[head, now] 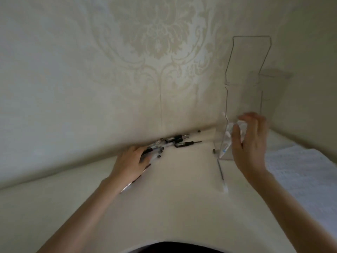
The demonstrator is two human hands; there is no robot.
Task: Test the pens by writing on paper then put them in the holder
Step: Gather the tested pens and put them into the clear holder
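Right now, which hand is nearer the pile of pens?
Left. The left hand lies on the pens, at the pile's near end. The right hand is off to the right, at the clear holder.

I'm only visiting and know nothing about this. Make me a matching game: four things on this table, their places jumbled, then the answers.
Things:
1 pile of pens
2 single pen
3 paper
4 clear holder

Places:
A to the right of the right hand
B partly under the left hand
C standing upright beside the right hand's thumb
D lying alone between the two hands

Pairs: 1-B, 2-D, 3-A, 4-C
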